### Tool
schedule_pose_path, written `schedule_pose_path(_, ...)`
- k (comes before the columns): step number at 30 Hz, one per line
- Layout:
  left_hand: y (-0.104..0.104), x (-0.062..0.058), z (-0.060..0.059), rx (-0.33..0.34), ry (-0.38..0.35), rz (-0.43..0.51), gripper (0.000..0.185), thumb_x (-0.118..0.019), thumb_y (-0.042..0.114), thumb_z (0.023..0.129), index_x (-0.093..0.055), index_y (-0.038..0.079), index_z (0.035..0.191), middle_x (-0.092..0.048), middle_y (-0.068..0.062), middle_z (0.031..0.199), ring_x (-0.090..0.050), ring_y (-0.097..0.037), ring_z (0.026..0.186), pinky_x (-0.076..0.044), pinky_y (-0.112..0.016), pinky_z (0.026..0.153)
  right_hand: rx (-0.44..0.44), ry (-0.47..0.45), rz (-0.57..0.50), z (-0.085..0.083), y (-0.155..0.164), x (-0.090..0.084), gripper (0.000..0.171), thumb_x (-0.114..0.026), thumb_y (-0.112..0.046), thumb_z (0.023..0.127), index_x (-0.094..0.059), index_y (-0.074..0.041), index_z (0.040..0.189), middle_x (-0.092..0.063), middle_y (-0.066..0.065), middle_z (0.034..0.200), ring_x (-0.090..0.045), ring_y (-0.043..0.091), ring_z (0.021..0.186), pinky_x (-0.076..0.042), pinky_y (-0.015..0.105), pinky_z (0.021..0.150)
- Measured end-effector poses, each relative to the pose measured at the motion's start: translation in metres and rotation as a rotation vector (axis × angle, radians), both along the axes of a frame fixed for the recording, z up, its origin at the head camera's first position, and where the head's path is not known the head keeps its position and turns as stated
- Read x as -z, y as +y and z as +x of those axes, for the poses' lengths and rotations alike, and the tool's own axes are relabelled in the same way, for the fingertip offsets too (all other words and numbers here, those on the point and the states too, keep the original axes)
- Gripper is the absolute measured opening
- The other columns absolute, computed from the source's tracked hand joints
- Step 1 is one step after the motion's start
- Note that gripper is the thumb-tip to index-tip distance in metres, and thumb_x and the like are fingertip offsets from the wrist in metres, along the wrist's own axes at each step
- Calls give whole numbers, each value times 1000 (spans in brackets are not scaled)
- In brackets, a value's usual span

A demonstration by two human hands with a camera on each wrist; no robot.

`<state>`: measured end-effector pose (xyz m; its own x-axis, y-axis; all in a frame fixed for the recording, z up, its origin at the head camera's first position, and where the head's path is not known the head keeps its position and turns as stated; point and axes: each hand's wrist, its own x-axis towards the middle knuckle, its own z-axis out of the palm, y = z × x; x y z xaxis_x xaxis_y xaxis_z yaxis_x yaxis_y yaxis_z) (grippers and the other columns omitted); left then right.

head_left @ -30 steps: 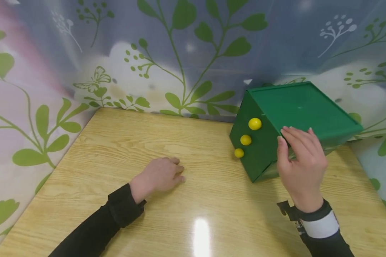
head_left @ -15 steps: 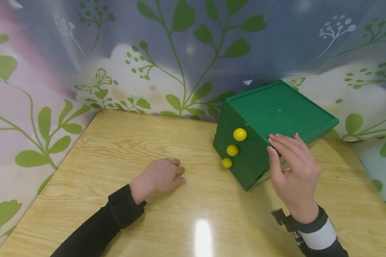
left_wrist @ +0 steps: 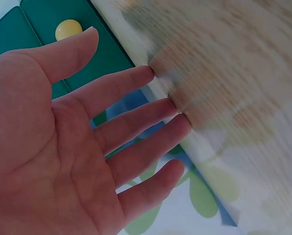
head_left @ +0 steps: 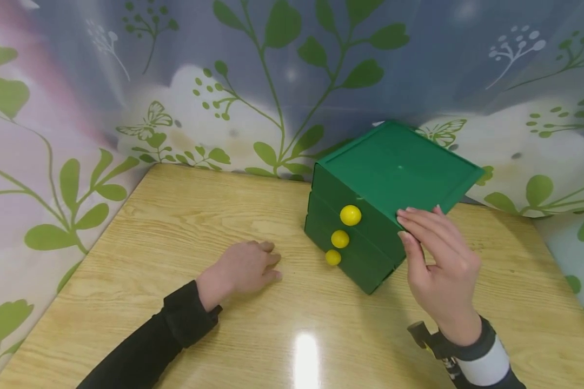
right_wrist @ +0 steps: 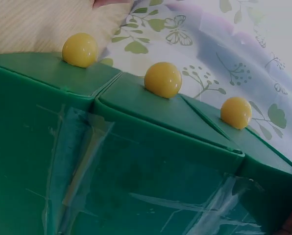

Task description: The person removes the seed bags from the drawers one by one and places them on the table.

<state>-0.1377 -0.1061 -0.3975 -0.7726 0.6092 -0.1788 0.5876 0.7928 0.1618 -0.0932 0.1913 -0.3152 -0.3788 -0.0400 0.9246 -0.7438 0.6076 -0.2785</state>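
A green drawer box (head_left: 400,167) stands on the wooden table, turned at an angle. Its front carries three drawers, each with a round yellow knob, the upper knob (head_left: 350,215) being the largest in view. At the box's near top corner, my right hand (head_left: 445,267) grips the edge, fingers on the top and thumb beside them. In the right wrist view the taped side (right_wrist: 151,171) of the box fills the lower part, and only bits of the fingers show at the right edge. My left hand (head_left: 243,266) rests on the table with relaxed fingers, palm visible in the left wrist view.
The wooden table (head_left: 190,205) meets a leaf-patterned backdrop (head_left: 253,97) behind the box and on both sides. A bright light reflection lies on the table's near part. A wrist strap (head_left: 477,359) with a white band sits on the right forearm.
The drawer box has slid left and turned, its knobbed front now facing more towards me. My right hand has moved slightly left and down with it. My left hand stays in place.
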Motion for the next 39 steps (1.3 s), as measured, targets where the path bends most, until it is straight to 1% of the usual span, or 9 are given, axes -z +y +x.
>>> schedule_pose_path(10, -2, 0, -1, -53, -31, 102, 51, -56, 43, 101, -59, 8, 139, -54, -17, 142, -49, -38, 131, -40, -51, 106, -116, -48, 1, 4, -1, -6, 42, -62, -27, 101, -74, 12, 94, -72, 25, 93, -68, 28, 101, -42, 49, 105)
schedule_pose_path(16, -5, 0, -6, -130, -49, 139, 65, -53, 51, 101, -46, 9, 150, -56, -13, 141, -53, -32, 128, -46, -48, 100, -188, -82, -3, 3, 1, -5, 41, -62, -25, 101, -73, 13, 93, -71, 27, 94, -67, 24, 105, -40, 48, 107)
schedule_pose_path(19, -7, 0, -7, -138, -45, 161, 70, -52, 54, 100, -40, 9, 153, -56, -15, 140, -55, -33, 127, -48, -49, 97, -223, -88, -6, 3, 2, -6, 40, -62, -24, 100, -73, 14, 93, -71, 27, 95, -66, 23, 106, -39, 48, 107)
schedule_pose_path(22, -8, -2, -9, -140, -37, 216, 74, -52, 56, 99, -36, 10, 154, -51, -15, 146, -51, -32, 131, -46, -50, 99, -250, -92, -8, 2, 2, -6, 39, -62, -22, 100, -73, 14, 93, -71, 27, 96, -66, 23, 106, -39, 49, 107)
schedule_pose_path(25, -8, -3, -10, -146, 3, 345, 83, -55, 59, 97, -26, 11, 158, -42, -12, 153, -50, -29, 131, -48, -49, 98, -267, -95, -1, 0, 3, -6, 38, -62, -22, 101, -73, 14, 92, -71, 27, 97, -66, 23, 107, -39, 49, 107)
schedule_pose_path(28, -6, -6, -12, -126, 66, 542, 90, -60, 58, 94, -15, 18, 161, -33, -6, 159, -51, -25, 129, -50, -46, 94, -276, -103, 14, -2, 5, -4, 39, -61, -23, 101, -73, 14, 92, -71, 26, 98, -66, 22, 108, -39, 49, 108)
schedule_pose_path(33, 0, -18, -15, -6, 159, 840, 92, -72, 40, 92, -11, 29, 161, -24, 3, 161, -40, -20, 138, -40, -46, 107, -296, -126, 33, -7, 11, 0, 39, -61, -24, 101, -73, 13, 94, -71, 25, 100, -65, 22, 110, -37, 49, 109)
schedule_pose_path(36, 3, -28, -15, 61, 222, 964, 97, -78, 22, 89, -13, 22, 161, -22, 0, 163, -33, -22, 142, -37, -48, 109, -305, -140, 46, -10, 14, 2, 38, -61, -23, 101, -74, 12, 95, -72, 24, 101, -65, 22, 112, -37, 49, 109)
schedule_pose_path(39, 6, -34, -18, 132, 314, 1061, 89, -75, 25, 91, -20, 13, 160, -23, -7, 163, -33, -27, 143, -42, -50, 102, -313, -159, 61, -12, 17, 4, 37, -60, -24, 102, -74, 11, 98, -72, 23, 104, -65, 21, 113, -38, 48, 109)
